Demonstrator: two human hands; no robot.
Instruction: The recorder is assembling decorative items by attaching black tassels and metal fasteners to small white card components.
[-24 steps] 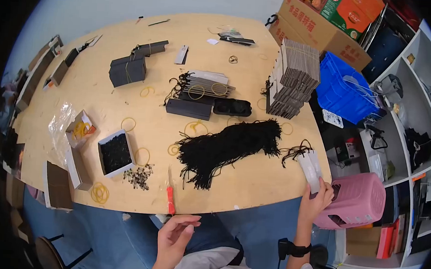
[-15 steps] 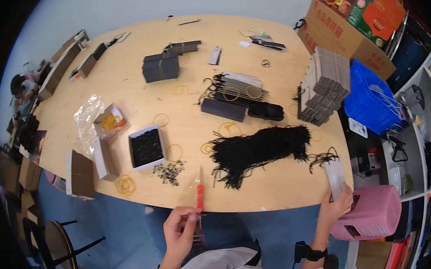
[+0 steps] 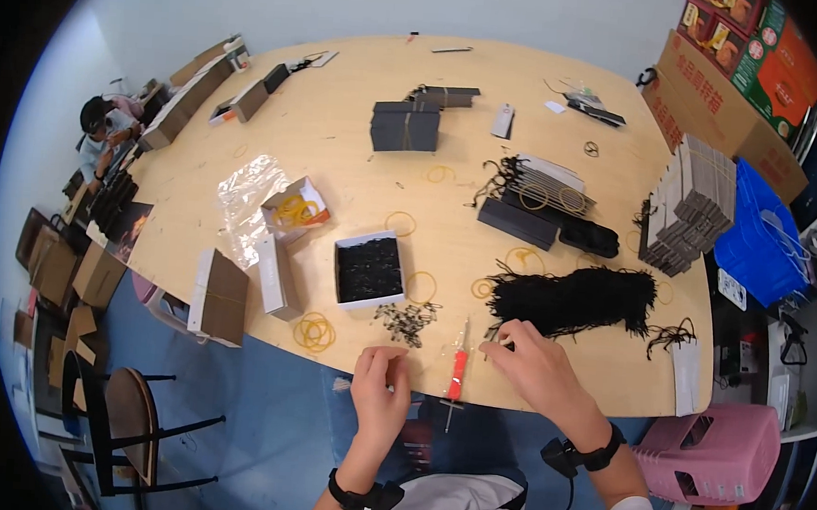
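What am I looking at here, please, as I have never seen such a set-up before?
There is no machine: these are a person's bare left hand and right hand. The view comes from a fisheye camera on the person's head, looking down, so straight edges bend. On the pale, wood-coloured table lie a long, thick bundle of black cords, a slim red-handled tool, a loose pile of small dark pieces, a square white box of small black pieces and round yellow bands. The right hand is beside the bundle's left end, the left hand nearest the pile. Whether either holds something small, I cannot tell.
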